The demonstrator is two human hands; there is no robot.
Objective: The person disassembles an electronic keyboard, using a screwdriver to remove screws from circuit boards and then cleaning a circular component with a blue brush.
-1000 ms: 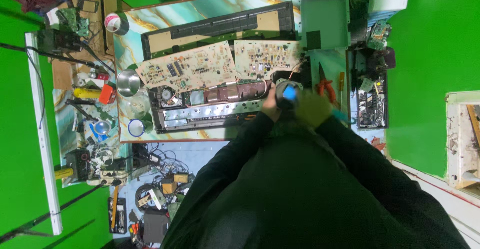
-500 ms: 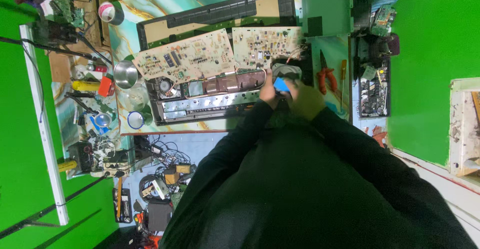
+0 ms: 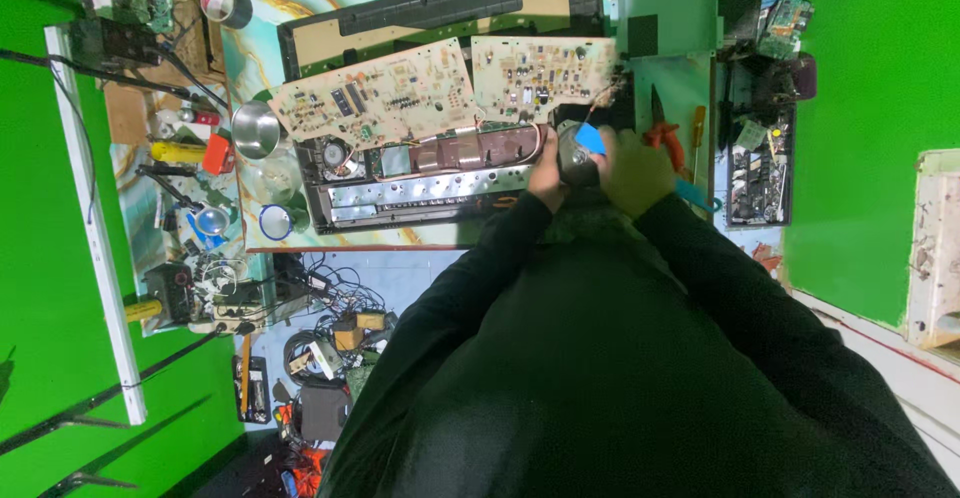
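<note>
Both hands' grip closed around one grey-blue tool (image 3: 580,146).

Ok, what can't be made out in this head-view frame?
- Round grey object: both hands wrap it, so its kind and the grip stay unclear.
- Blue tool: mostly covered by the right hand.
- Circuit boards: components too small to identify.
- Tabletop: top edge cut off.

View drifted: hands (image 3: 595,163) and blue-tipped tool (image 3: 588,140) sit higher in frame now, circuit boards (image 3: 440,88) nearer the top edge.
</note>
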